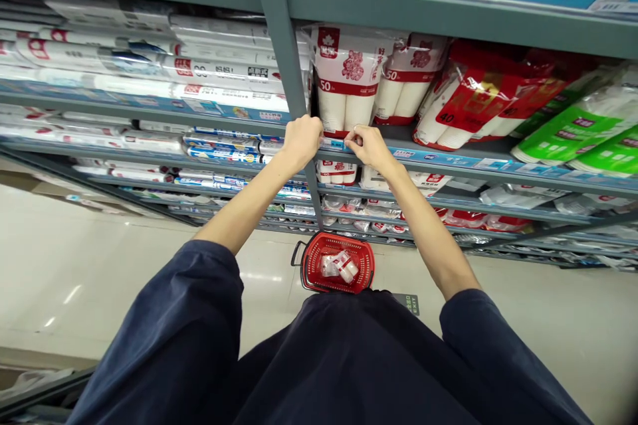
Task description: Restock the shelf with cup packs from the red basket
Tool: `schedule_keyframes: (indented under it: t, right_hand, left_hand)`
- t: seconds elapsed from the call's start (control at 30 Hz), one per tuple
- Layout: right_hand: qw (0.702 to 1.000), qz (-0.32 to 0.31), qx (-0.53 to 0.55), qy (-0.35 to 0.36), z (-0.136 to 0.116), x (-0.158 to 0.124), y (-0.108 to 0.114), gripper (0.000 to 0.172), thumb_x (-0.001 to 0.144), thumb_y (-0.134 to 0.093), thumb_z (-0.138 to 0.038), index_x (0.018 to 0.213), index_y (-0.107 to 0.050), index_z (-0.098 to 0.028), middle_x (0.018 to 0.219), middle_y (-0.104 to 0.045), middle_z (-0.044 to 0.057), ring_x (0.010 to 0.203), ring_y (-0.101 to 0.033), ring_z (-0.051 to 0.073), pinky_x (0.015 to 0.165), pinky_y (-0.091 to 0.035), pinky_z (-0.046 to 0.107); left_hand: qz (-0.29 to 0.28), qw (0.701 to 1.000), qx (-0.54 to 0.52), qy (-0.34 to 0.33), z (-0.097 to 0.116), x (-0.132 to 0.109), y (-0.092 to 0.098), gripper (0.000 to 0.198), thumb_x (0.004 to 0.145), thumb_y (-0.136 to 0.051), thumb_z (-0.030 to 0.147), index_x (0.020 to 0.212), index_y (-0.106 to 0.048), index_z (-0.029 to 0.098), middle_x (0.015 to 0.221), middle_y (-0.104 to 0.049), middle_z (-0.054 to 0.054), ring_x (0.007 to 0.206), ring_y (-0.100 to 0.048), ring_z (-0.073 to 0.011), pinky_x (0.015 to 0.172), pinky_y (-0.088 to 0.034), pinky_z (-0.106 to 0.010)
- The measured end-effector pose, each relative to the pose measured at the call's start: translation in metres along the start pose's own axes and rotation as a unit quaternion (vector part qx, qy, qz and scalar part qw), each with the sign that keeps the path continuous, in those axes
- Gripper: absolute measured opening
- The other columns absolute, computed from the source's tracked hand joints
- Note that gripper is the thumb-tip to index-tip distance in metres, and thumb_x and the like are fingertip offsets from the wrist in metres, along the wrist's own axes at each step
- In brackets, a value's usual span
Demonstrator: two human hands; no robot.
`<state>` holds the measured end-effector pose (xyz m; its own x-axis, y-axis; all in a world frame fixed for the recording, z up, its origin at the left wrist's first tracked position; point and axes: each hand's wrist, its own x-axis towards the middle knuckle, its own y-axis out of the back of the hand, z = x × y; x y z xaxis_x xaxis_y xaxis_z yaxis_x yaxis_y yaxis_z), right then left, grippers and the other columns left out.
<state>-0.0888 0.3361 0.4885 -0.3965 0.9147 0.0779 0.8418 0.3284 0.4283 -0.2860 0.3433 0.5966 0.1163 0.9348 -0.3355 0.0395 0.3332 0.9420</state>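
My left hand is closed at the grey shelf post, its fingertips turned away, so what they grip is hidden. Just right of it, a small blue-and-white price tag sits along the front edge of the shelf. At the tag's right end, my right hand pinches with thumb and curled fingers. Directly above the tag stands a clear pack of white paper cups with red print and the number 50. A similar cup pack leans beside it.
A red shopping basket with a wrapped red-and-white pack inside stands on the floor below. Red packs and green packs fill the shelf rightward. White rolls lie left of the grey post.
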Motion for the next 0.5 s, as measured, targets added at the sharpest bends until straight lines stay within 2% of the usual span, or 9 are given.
schedule_keyframes:
  t: [0.13, 0.2, 0.27, 0.33, 0.4, 0.47, 0.5]
  right_hand:
    - [1.0, -0.006, -0.007, 0.001, 0.0, 0.005, -0.002, 0.009, 0.093, -0.067, -0.014, 0.087, -0.073, -0.017, 0.094, -0.077, 0.008, 0.083, -0.063, 0.022, 0.09, -0.052, 0.036]
    - [1.0, -0.011, -0.008, -0.002, -0.003, 0.005, 0.004, 0.006, 0.095, -0.071, -0.019, 0.091, -0.074, -0.016, 0.096, -0.077, 0.009, 0.085, -0.064, 0.022, 0.091, -0.054, 0.037]
    - [1.0, 0.018, 0.001, 0.004, -0.009, -0.005, 0.013, 0.015, 0.098, -0.074, -0.031, 0.102, -0.074, -0.017, 0.104, -0.076, 0.01, 0.089, -0.065, 0.023, 0.092, -0.056, 0.038]
    - [0.996, 0.081, 0.026, 0.009, -0.014, -0.031, 0.018, 0.027, 0.102, -0.071, -0.043, 0.115, -0.073, -0.02, 0.114, -0.074, 0.01, 0.093, -0.066, 0.023, 0.093, -0.058, 0.04]
    - [0.989, 0.133, 0.067, -0.019, -0.012, -0.076, 0.007, 0.032, 0.108, -0.06, -0.049, 0.122, -0.071, -0.023, 0.118, -0.073, 0.009, 0.095, -0.068, 0.023, 0.093, -0.059, 0.041]
    - [0.98, 0.125, 0.109, -0.106, 0.002, -0.135, -0.026, 0.034, 0.11, -0.053, -0.053, 0.122, -0.071, -0.026, 0.114, -0.075, 0.009, 0.098, -0.07, 0.025, 0.096, -0.06, 0.043]
    - [0.974, 0.08, 0.129, -0.169, 0.012, -0.168, -0.051, 0.034, 0.109, -0.053, -0.053, 0.119, -0.072, -0.026, 0.111, -0.076, 0.009, 0.098, -0.071, 0.026, 0.096, -0.06, 0.044]
  left_hand:
    - [-0.015, 1.0, 0.011, 0.025, 0.007, 0.003, 0.004, 0.028, 0.092, -0.063, 0.016, 0.114, -0.077, 0.005, 0.117, -0.074, -0.024, 0.12, -0.071, -0.0415, 0.111, -0.054, -0.059]
    - [-0.021, 0.999, 0.028, 0.032, 0.012, 0.001, 0.01, 0.028, 0.092, -0.065, 0.016, 0.115, -0.077, 0.004, 0.119, -0.074, -0.026, 0.119, -0.072, -0.0437, 0.109, -0.054, -0.06]
    - [-0.002, 1.0, 0.023, 0.019, 0.014, -0.01, 0.015, 0.031, 0.094, -0.067, 0.018, 0.12, -0.077, 0.005, 0.115, -0.075, -0.024, 0.116, -0.073, -0.0435, 0.107, -0.055, -0.059]
    - [0.043, 0.999, -0.03, -0.004, 0.009, -0.034, 0.007, 0.035, 0.098, -0.067, 0.025, 0.129, -0.076, 0.01, 0.101, -0.076, -0.017, 0.105, -0.075, -0.0369, 0.103, -0.057, -0.053]
    - [0.087, 0.988, -0.13, -0.011, -0.005, -0.073, -0.023, 0.037, 0.103, -0.065, 0.036, 0.133, -0.075, 0.017, 0.084, -0.072, -0.006, 0.085, -0.073, -0.0261, 0.094, -0.059, -0.042]
    - [0.088, 0.966, -0.239, 0.036, -0.021, -0.128, -0.081, 0.037, 0.109, -0.057, 0.045, 0.128, -0.075, 0.021, 0.075, -0.067, -0.001, 0.07, -0.067, -0.0181, 0.081, -0.058, -0.031]
    - [0.058, 0.955, -0.275, 0.094, -0.027, -0.163, -0.117, 0.039, 0.111, -0.049, 0.046, 0.125, -0.075, 0.021, 0.077, -0.068, -0.001, 0.07, -0.066, -0.0173, 0.077, -0.057, -0.028]
